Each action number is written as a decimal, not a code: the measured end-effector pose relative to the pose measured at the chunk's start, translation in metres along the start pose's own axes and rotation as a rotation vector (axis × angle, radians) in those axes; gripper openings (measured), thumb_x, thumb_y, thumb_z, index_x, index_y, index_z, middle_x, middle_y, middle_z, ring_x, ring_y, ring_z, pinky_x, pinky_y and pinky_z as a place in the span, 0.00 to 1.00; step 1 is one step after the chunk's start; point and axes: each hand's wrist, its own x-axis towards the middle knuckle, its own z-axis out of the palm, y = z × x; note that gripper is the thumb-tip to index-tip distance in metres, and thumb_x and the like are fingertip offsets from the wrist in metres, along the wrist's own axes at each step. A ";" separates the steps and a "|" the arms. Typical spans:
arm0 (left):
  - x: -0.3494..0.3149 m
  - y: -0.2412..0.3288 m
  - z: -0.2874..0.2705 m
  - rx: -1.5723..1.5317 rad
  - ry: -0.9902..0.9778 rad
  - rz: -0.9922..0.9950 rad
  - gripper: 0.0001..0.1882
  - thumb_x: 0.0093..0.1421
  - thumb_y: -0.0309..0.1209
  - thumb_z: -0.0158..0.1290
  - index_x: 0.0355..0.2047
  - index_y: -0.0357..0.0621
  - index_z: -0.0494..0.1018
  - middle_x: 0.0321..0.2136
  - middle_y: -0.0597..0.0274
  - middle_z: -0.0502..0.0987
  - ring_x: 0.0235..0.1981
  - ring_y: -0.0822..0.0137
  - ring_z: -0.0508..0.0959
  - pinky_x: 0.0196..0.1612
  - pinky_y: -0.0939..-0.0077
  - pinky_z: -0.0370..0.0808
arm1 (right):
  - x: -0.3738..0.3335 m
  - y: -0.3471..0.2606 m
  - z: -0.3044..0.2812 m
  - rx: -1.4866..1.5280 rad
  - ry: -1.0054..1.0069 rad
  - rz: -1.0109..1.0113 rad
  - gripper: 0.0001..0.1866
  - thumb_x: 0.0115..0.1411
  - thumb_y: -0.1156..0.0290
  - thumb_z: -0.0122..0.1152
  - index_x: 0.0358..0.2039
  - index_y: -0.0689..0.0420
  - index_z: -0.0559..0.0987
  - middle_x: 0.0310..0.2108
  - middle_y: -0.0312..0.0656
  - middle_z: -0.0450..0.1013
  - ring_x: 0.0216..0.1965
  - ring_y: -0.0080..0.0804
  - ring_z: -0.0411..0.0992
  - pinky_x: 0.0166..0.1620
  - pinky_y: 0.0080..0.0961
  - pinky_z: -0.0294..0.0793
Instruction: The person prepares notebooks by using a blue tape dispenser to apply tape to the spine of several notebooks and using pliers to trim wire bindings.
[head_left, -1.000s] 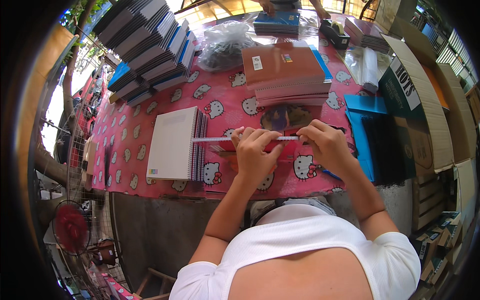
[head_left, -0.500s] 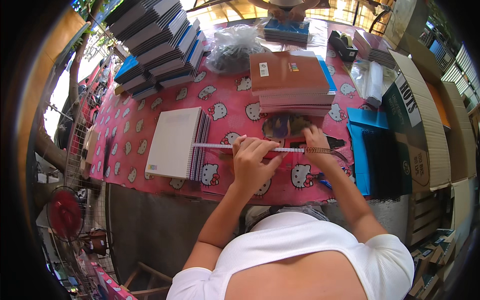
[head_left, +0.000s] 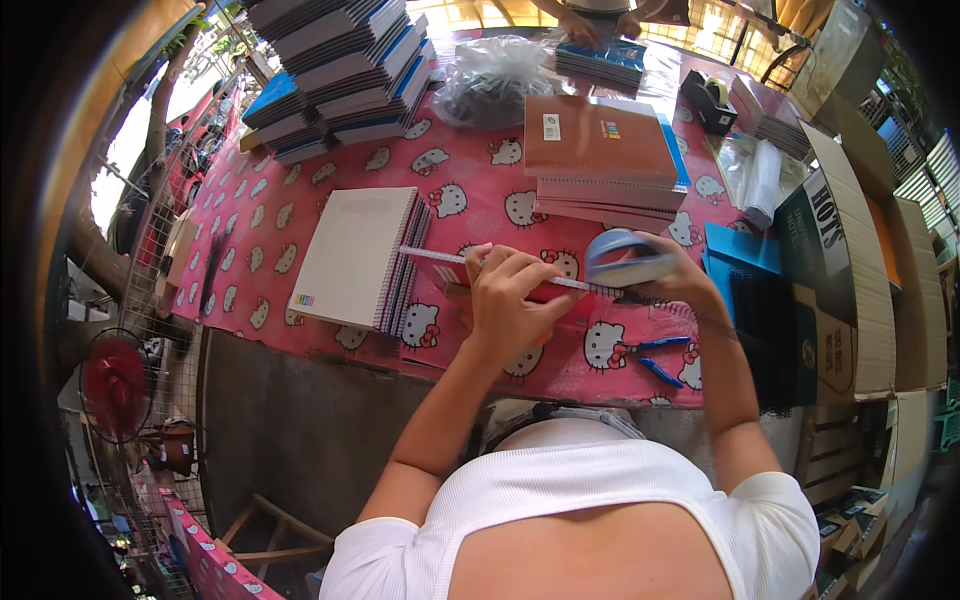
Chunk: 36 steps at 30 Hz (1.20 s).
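Observation:
Left of centre on the table, my left hand (head_left: pixel 505 300) is closed over a thin spiral notebook (head_left: pixel 430 256) standing on edge, its pale punched spine facing up. A dark wire coil (head_left: pixel 606 290) runs through the holes at the notebook's right end and trails, blurred, below my right wrist. My right hand (head_left: pixel 682 275) is curled at the right end of a rounded blue-grey object (head_left: pixel 628 258), smeared by motion; its kind is unclear and it hides some fingertips. Blue-handled pliers (head_left: pixel 660 362) lie nearer to me. To the left rests a stack of white-covered spiral notebooks (head_left: pixel 358 255).
Brown-covered notebooks (head_left: pixel 600 140) are stacked beyond my hands. Tall notebook piles (head_left: pixel 350 75) stand at the far left, beside a plastic bag (head_left: pixel 492 80). A tape dispenser (head_left: pixel 710 103) and a cardboard box (head_left: pixel 840 270) stand on the right. Another person's hands (head_left: pixel 580 28) work across the table.
The view has shifted slightly. My right hand has moved up and right; a blurred blue-grey object shows where a dark mottled oval lay. The coil now trails below my wrist, and the pliers have come into full sight.

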 end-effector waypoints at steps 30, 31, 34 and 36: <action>-0.008 -0.044 -0.049 0.197 -0.008 -0.310 0.21 0.35 0.46 0.72 0.26 0.50 0.78 0.59 0.54 0.63 0.62 0.50 0.59 0.62 0.37 0.45 | 0.079 -0.029 0.051 0.323 -0.022 0.184 0.28 0.38 0.83 0.67 0.45 0.66 0.76 0.38 0.40 0.77 0.40 0.23 0.73 0.41 0.20 0.76; -0.007 -0.050 -0.048 0.132 0.025 -0.281 0.21 0.34 0.44 0.72 0.26 0.49 0.77 0.60 0.51 0.61 0.62 0.48 0.58 0.63 0.42 0.48 | 0.084 -0.029 0.060 0.178 -0.064 0.184 0.28 0.38 0.82 0.68 0.45 0.66 0.76 0.38 0.41 0.77 0.40 0.24 0.74 0.41 0.22 0.76; -0.009 -0.060 -0.055 0.122 0.103 -0.202 0.22 0.34 0.41 0.73 0.27 0.46 0.77 0.62 0.44 0.57 0.61 0.44 0.60 0.61 0.52 0.59 | 0.087 -0.035 0.071 0.375 -0.087 0.162 0.29 0.40 0.82 0.67 0.48 0.65 0.75 0.40 0.41 0.77 0.42 0.26 0.74 0.45 0.23 0.75; -0.010 -0.066 -0.058 0.082 0.118 -0.239 0.23 0.34 0.40 0.74 0.28 0.45 0.76 0.62 0.42 0.56 0.59 0.44 0.63 0.58 0.55 0.65 | 0.084 -0.038 0.077 0.602 -0.087 0.113 0.29 0.43 0.84 0.65 0.49 0.65 0.74 0.42 0.40 0.76 0.43 0.25 0.73 0.49 0.22 0.72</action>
